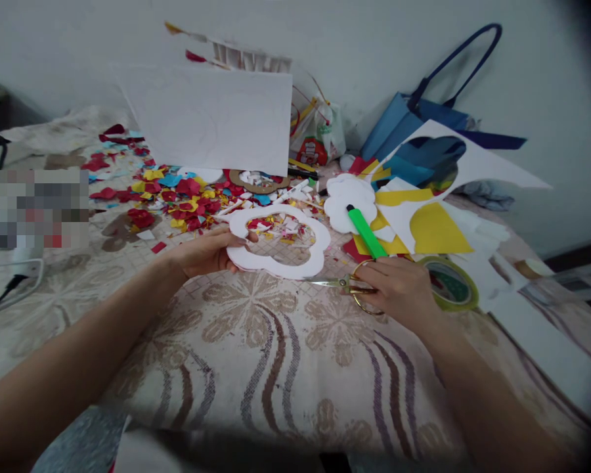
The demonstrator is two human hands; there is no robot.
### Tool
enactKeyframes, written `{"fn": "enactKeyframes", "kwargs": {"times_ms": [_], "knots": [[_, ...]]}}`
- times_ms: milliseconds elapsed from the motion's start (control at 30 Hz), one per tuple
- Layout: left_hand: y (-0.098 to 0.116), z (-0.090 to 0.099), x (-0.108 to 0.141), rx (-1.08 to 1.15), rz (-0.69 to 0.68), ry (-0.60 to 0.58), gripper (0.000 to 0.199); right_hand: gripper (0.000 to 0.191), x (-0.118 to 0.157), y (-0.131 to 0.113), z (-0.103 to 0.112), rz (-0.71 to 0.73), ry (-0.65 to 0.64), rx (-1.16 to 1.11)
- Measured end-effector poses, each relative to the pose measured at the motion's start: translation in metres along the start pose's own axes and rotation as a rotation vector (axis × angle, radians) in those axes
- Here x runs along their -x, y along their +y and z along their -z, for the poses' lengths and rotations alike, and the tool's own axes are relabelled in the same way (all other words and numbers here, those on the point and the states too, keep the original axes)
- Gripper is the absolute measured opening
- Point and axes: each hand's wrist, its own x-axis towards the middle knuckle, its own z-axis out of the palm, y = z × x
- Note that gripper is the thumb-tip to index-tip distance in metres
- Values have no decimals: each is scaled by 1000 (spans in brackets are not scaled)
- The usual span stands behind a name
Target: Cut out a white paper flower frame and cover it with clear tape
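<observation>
My left hand point(211, 251) pinches the left side of a white, cloud-shaped paper ring point(312, 268) with a large hole cut in its middle. My right hand point(406, 289) is closed on gold-handled scissors point(343, 283). Their blades point left, at the lower right edge of the ring, and look nearly closed. Just beyond my right fingers is a green marker point(367, 233) with a dark end; whether it rests there or touches my hand I cannot tell. Behind it lies a white cloud-shaped paper piece point(342, 197).
Coloured paper scraps point(187, 197) cover the table's far side before a white board point(217, 118). On the right are a tape roll point(467, 286), yellow paper point(438, 230), a cut-out white sheet point(497, 164) and a blue bag point(394, 128). A patterned cloth point(256, 341) covers the table.
</observation>
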Motion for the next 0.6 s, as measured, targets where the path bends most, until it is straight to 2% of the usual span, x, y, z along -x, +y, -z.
{"fn": "enactKeyframes", "kwargs": {"times_ms": [133,233,333,500,600], "knots": [[0,0,0,-14,8,14,18,28,0,-1,-1,19,37,-9],[1,0,1,-11,2,26,17,30,-1,-2,-2,-46,34,-87],[2,0,1,-4,-13,21,17,37,-1,-3,-3,-205,27,-253],[1,0,2,-4,-46,-15,18,37,-1,-3,-10,-588,46,-558],[1,2,1,-16,-48,-37,18,35,-2,-5,-13,-688,24,-791]]}}
